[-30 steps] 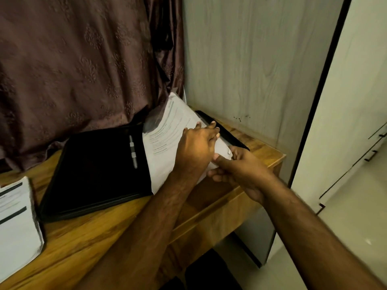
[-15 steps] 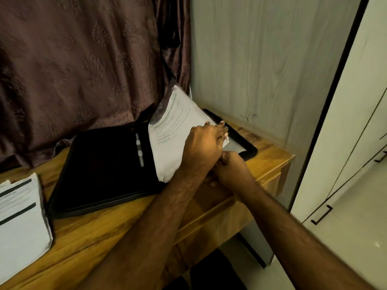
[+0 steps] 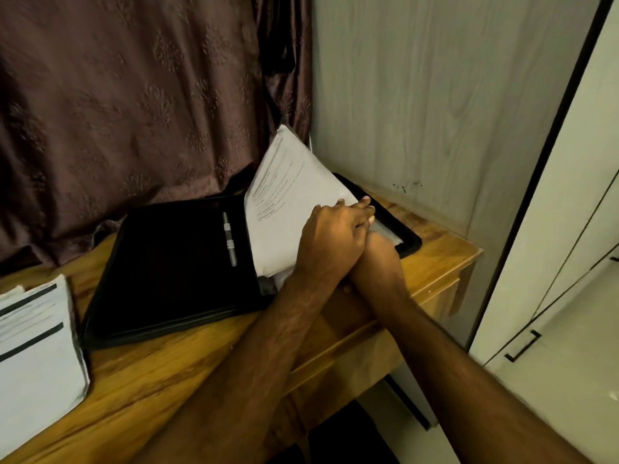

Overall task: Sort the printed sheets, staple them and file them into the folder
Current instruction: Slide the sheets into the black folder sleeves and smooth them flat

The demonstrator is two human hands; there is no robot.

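An open black folder (image 3: 167, 256) lies on the wooden table (image 3: 160, 373), with a metal clip bar (image 3: 229, 239) along its spine. A bundle of printed sheets (image 3: 288, 195) stands tilted over the folder's right half, its top corner leaning toward the curtain. My left hand (image 3: 331, 239) lies on the sheets' lower right part, fingers bent over their right edge. My right hand (image 3: 375, 259) reaches in beneath the left one at the sheets' lower edge; its fingers are hidden. A clear sleeve (image 3: 388, 234) shows on the folder under the sheets.
A second stack of printed sheets (image 3: 37, 356) with black bars sits at the table's left edge. A brown curtain (image 3: 134, 112) hangs behind, a grey wood panel (image 3: 435, 112) closes the corner, and white cabinet doors (image 3: 552, 262) stand at right.
The sheets have been pushed further onto the folder's right half and stand steeper. My right hand has slid under my left hand, so its fingers no longer show.
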